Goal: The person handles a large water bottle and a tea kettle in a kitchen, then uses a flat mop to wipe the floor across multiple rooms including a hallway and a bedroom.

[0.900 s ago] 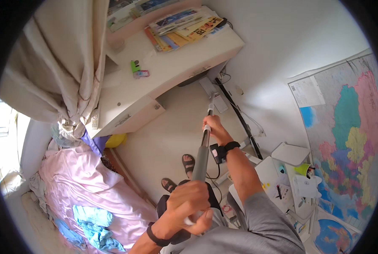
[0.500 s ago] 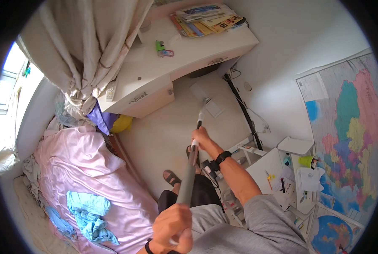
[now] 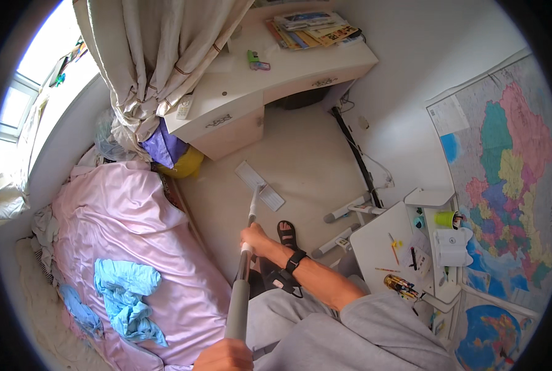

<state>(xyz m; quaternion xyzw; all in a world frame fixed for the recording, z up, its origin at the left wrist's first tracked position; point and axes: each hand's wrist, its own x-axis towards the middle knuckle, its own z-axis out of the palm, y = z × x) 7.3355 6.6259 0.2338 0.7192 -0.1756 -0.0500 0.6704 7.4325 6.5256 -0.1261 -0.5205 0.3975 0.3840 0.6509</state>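
Note:
A flat mop runs away from me on a long pole, and its rectangular white head (image 3: 260, 185) lies on the beige floor between bed and desk. My left hand (image 3: 224, 355) is closed around the grey grip at the pole's near end, partly cut off by the lower edge. Further down, my right hand (image 3: 255, 238) wraps round the thinner pole (image 3: 243, 264), with a black band on that wrist. The mop head rests a little beyond my sandalled foot (image 3: 286, 233).
At left is a bed with a pink satin cover (image 3: 124, 210) and crumpled blue cloth (image 3: 127, 290). A white desk (image 3: 276, 74) stands ahead, with purple and yellow bags (image 3: 164, 145) beside it. A small white study table (image 3: 381, 241) with grey legs stands at right.
The mop head has come from near the desk opening back toward me and to the left. Both hands have drawn left and lower, still gripping the pole.

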